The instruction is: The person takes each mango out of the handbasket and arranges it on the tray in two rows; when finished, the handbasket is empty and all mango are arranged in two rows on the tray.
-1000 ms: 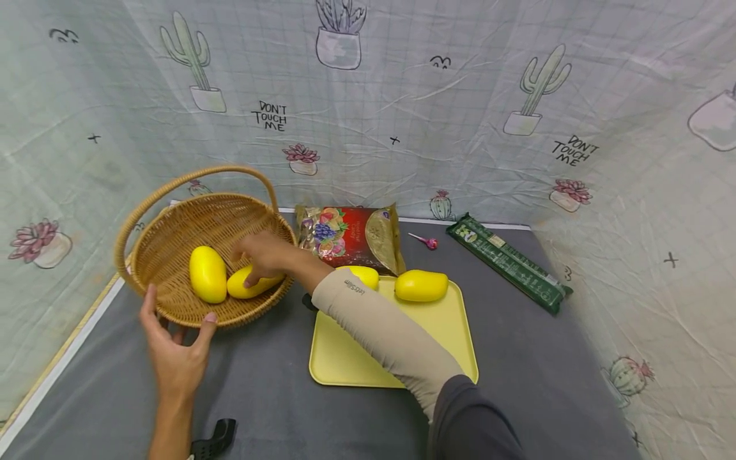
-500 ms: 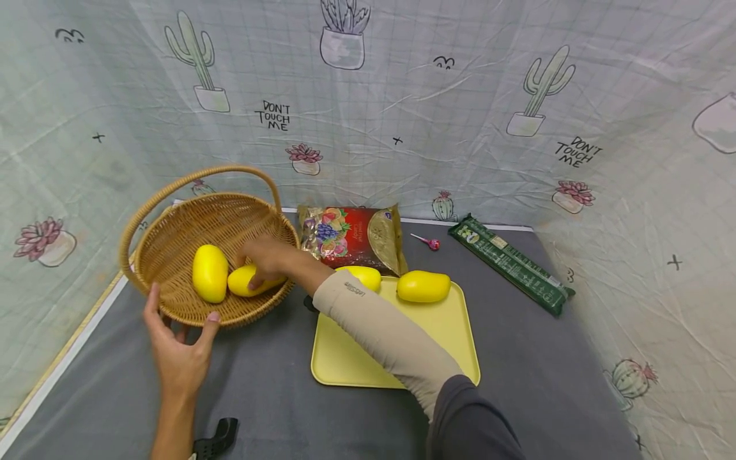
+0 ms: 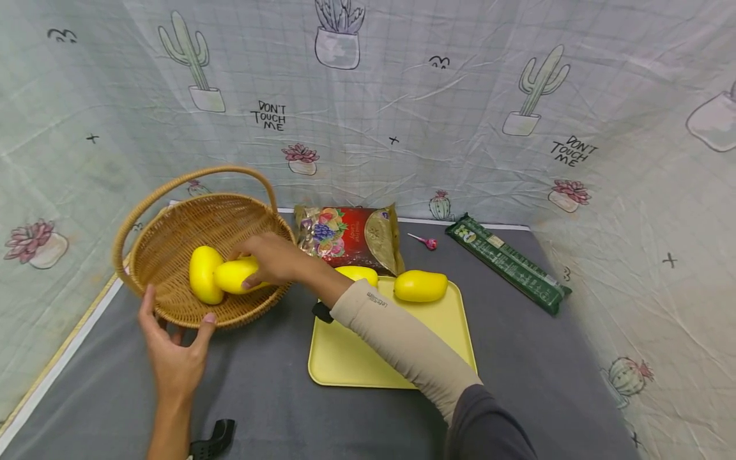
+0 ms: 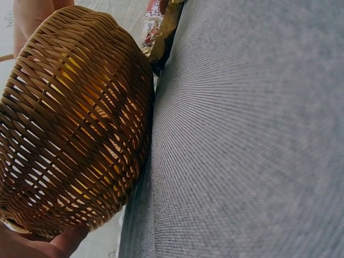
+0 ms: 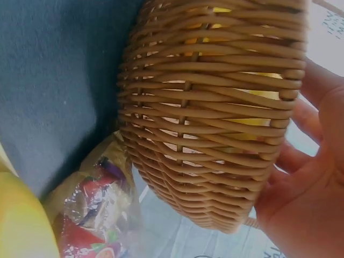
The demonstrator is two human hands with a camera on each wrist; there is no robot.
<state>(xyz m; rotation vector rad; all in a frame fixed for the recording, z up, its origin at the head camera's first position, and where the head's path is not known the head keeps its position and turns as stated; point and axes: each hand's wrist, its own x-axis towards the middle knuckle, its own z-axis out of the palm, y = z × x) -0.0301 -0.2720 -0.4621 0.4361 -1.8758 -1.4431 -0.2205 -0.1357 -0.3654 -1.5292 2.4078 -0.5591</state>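
A tan wicker basket (image 3: 163, 255) stands at the left, its handle arching over the back. At its front rim my left hand (image 3: 175, 361) holds on, thumb over the edge; the left wrist view shows its fingers (image 4: 70, 239) against the weave. Inside the basket, my right hand (image 3: 278, 259) grips a yellow mango (image 3: 230, 276) from above, partly hiding it. That mango's left end overlaps a second mango (image 3: 202, 275) in the head view; whether they touch I cannot tell. In the right wrist view the basket wall (image 5: 209, 107) hides the gripped fruit.
Right of the basket lies a yellow tray (image 3: 356, 358) with two mangoes, one (image 3: 421, 285) at its back right, the other (image 3: 359, 275) partly behind my right arm. Behind it are a red-gold candy bag (image 3: 359, 236), a lollipop (image 3: 428, 243) and a long green packet (image 3: 506, 262).
My right hand has closed round the right mango and raised it slightly, its left end shifting over the other mango. My left hand stays at the basket rim.
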